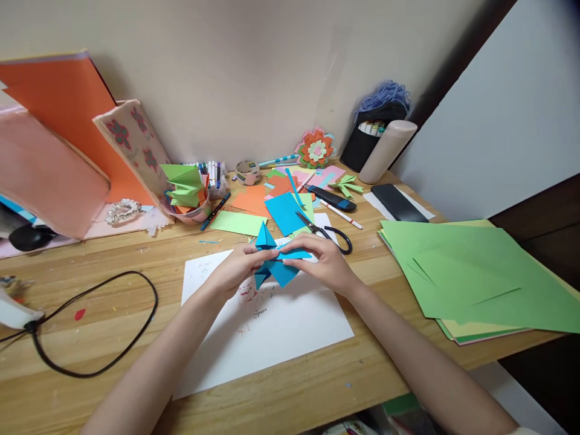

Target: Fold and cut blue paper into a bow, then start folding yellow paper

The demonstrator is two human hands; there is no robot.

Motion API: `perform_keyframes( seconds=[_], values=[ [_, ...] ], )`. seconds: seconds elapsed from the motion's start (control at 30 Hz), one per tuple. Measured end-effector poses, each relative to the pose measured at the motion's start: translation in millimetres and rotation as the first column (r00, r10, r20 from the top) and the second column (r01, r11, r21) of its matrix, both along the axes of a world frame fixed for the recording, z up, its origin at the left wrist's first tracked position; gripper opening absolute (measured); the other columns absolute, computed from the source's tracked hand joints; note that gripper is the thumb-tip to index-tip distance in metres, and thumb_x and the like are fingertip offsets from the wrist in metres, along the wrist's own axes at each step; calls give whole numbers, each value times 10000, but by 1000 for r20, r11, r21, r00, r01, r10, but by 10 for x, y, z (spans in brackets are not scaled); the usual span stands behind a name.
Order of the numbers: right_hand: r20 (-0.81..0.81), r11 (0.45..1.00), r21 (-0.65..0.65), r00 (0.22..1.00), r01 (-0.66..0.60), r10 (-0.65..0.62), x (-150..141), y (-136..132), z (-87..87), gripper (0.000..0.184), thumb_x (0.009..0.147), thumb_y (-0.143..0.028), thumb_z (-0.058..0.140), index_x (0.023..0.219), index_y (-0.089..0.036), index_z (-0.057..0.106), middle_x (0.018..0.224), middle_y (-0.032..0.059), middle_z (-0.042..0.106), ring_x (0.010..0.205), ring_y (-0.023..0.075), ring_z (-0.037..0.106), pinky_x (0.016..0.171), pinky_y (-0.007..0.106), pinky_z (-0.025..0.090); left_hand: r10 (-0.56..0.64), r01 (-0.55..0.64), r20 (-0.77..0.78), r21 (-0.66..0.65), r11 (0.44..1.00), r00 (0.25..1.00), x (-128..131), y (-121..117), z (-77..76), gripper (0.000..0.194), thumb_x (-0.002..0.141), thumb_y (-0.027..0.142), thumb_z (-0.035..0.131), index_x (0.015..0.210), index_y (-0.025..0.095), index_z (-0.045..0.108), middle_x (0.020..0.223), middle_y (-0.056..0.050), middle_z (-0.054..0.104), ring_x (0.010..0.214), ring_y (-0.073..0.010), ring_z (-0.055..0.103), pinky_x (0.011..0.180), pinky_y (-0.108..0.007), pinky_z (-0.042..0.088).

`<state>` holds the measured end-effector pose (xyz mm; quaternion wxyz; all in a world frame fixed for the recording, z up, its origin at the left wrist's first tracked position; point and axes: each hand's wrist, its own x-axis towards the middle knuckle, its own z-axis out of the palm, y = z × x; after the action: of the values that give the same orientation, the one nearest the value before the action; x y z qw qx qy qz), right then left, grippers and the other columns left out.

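Note:
A folded blue paper piece (285,273), with several pointed flaps, is held up between both hands over a white sheet (290,329). My left hand (236,266) pinches its left part near the centre fold, thumb on top. On the other side, my right hand (324,258) grips a narrow flap that points right, between thumb and fingers. Part of the paper is covered by the fingers. Just behind my right hand lie scissors (338,234) with black handles, and a flat blue sheet (286,212) is close to their blades.
Green sheets (471,272) are stacked at the right. Behind are a black phone (399,202), a utility knife (331,198), a tape roll (248,173), a paper flower (316,148) and a bottle (388,151). A black cable (156,296) loops at the left, near a cup (193,212) of paper scraps.

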<state>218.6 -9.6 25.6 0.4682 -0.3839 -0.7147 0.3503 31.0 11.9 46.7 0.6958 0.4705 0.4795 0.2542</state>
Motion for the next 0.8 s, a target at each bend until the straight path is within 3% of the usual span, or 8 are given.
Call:
perform_keyframes(
  seconds=[0.1,0.33,0.53,0.7,0.8],
  values=[
    [5,997,66,999,49,-49,-3,16,-33,134,753,-207,675,879,-241,701,847,31,681,826,177,610,761,325,481,17,-16,19,-42,999,1000,17,-3,-23,363,605,370,730,483,162,458,489,61,339,467,-64,348,484,-225,274],
    [-26,987,117,994,111,-108,-15,22,-57,71,749,-240,682,807,-254,719,760,22,666,766,173,592,703,317,487,93,-70,125,-181,981,988,79,-19,-61,310,596,420,731,638,140,604,509,30,498,498,-95,468,528,-235,362],
    [-50,993,33,992,116,-114,-42,-7,-29,39,757,-246,672,772,-247,708,945,48,656,934,194,600,828,358,492,136,-135,77,-13,991,988,114,-76,-59,311,595,381,737,498,150,555,412,70,383,418,-52,331,470,-216,285],
    [-127,989,-89,984,114,-125,-69,3,-66,51,752,-268,674,749,-219,685,932,64,673,939,203,613,736,326,526,208,-213,63,76,974,976,152,-127,-6,258,605,376,733,670,129,695,620,-21,647,569,-108,517,596,-241,392],
    [-96,994,-33,989,108,-110,-42,12,-46,20,746,-229,681,760,-217,689,971,65,666,951,200,610,804,345,504,234,-239,60,99,966,970,164,-143,11,271,589,385,744,670,129,710,659,-38,679,614,-139,556,644,-264,418]
  ],
)
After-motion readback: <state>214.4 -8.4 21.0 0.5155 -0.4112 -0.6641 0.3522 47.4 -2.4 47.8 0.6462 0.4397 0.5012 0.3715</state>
